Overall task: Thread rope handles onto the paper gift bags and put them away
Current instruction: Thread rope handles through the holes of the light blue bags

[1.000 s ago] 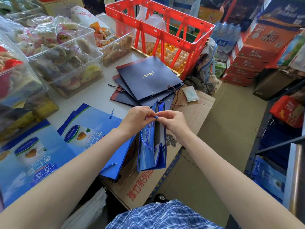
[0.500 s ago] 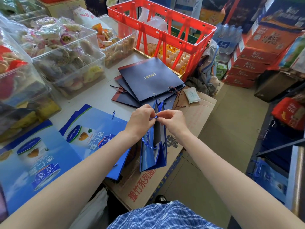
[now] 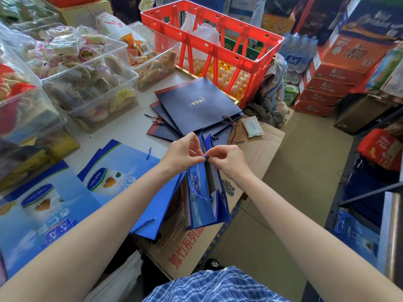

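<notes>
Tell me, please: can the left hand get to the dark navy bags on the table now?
Probably yes, but not at once. The navy bags lie uncovered just beyond the left hand, but it is pinching the blue rope on the blue bag.

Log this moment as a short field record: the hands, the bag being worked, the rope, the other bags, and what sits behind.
left hand: pinches the rope end at the bag's top edge
right hand: pinches the same rope end from the other side
bag: blue, held upright over the cardboard
rope: blue, one loop hanging down the bag's side
flat blue bags: lying to the left
navy bags: fanned stack behind the hands
crate: red, eggs inside
step: handle threading not finished
</notes>
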The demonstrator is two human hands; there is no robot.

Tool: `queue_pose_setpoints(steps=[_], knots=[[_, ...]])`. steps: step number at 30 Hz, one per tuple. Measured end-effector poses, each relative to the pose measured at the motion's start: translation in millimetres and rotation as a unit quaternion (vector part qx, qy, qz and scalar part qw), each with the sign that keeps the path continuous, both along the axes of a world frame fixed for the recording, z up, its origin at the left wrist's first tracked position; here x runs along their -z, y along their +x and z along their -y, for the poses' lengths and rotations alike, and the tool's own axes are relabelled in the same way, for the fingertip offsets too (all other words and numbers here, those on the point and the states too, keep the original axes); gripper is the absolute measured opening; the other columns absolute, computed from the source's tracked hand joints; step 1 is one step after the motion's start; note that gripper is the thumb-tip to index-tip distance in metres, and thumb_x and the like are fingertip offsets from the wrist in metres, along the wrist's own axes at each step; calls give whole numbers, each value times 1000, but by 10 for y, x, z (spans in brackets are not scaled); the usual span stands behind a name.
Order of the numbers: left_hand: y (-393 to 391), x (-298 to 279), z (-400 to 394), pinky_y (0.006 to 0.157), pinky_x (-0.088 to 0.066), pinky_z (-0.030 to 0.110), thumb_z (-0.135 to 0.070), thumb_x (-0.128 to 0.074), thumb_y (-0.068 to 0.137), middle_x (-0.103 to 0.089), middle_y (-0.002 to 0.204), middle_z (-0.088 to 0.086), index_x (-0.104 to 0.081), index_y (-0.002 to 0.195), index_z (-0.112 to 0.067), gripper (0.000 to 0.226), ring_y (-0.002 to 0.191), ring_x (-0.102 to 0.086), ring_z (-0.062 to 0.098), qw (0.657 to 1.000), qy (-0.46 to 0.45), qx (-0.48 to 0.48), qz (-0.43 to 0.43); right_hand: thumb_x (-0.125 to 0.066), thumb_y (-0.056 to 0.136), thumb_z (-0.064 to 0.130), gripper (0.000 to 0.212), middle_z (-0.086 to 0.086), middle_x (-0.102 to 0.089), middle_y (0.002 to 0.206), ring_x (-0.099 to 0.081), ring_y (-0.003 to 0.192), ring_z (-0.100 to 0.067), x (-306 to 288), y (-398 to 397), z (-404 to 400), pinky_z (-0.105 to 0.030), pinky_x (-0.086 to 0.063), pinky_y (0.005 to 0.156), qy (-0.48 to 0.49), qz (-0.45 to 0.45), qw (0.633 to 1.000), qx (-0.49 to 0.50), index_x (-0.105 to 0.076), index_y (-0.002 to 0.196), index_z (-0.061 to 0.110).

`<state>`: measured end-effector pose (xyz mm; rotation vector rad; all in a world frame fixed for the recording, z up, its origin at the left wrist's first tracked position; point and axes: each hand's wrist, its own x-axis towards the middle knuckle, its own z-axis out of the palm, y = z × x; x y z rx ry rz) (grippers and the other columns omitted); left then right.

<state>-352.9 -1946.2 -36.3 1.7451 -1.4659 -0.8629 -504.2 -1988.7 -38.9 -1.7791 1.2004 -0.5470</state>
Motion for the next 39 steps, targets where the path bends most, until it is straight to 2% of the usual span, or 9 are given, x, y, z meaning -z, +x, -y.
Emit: queue_pose_setpoints(steps=[4, 9, 14, 22, 27, 30, 33, 36, 39], knots=[[49, -34, 16, 63, -52, 21, -7, -74, 76, -64, 77, -3, -43, 78, -25, 35, 65, -63, 6, 999, 7, 27, -18, -68, 83, 11, 16, -2, -70, 93, -65, 83, -11, 47, 26, -19, -22, -55, 72, 12, 24, 999, 42, -69, 99, 12], [82, -75, 10, 60, -47, 15, -10, -74, 77, -65, 75, -4, -50, 80, -23, 27, 67, -65, 8, 996, 14, 60, -71, -66, 85, 10, 15, -4, -71, 91, -66, 82, -14, 35, 29, -24, -21, -54, 69, 10, 37, 999, 28, -71, 99, 11], [103, -28, -25, 64, -51, 20, -5, -70, 80, -65, 76, -1, -56, 81, -17, 19, 69, -65, 11, 988, 30, 64, -139, -63, 86, 6, 19, 4, -70, 91, -64, 82, -4, 23, -22, 13, -19, -52, 75, 21, 32, 999, -27, -71, 101, 14], [62, 14, 17, 65, -49, 22, -10, -72, 79, -67, 78, 3, -59, 80, -18, 16, 69, -64, 15, 996, 13, 22, -85, -75, 78, 15, 25, 1, -71, 91, -68, 85, -8, -43, 0, 35, -21, -55, 81, 13, 21, 997, -75, -70, 102, 14], [75, 132, 5, 76, -45, 18, -26, -68, 84, -61, 105, 0, -58, 100, -19, 20, 96, -58, 11, 995, 28, -43, -88, -72, 80, 9, 18, -4, -72, 93, -69, 87, -12, -25, 23, 36, -29, -55, 85, 12, 41, 999, -31, -71, 98, 12], [42, 201, -43, 81, -47, 23, -28, -53, 94, -61, 104, 4, -53, 113, -12, 25, 92, -58, 13, 981, 117, -48, -145, -70, 80, 4, 19, -6, -72, 93, -69, 88, -15, -24, 8, 52, -30, -55, 85, 13, 38, 999, -27, -70, 98, 11], [-9, 204, -64, 78, -50, 24, -20, -53, 94, -63, 87, 6, -56, 100, -11, 12, 76, -60, 11, 984, 117, -40, -131, -69, 82, 5, 26, -5, -72, 97, -68, 89, -11, -22, -13, 48, -25, -54, 84, 5, 30, 999, -36, -68, 106, 12], [47, 207, -15, 84, -52, 38, -16, -59, 91, -65, 87, 14, -55, 80, -14, 11, 81, -63, 24, 984, 115, -83, -110, -67, 82, 4, 24, -5, -71, 96, -67, 83, -6, -32, -30, 55, -18, -54, 81, -22, 11, 998, -51, -69, 106, 9], [51, 166, -8, 82, -57, 34, -9, -54, 93, -63, 96, 21, -50, 79, -10, 15, 79, -66, 21, 963, 134, -88, -218, -64, 85, 3, 23, -9, -71, 95, -67, 80, -12, -36, -29, 67, -24, -55, 82, -89, -51, 993, -52, -68, 107, 7]])
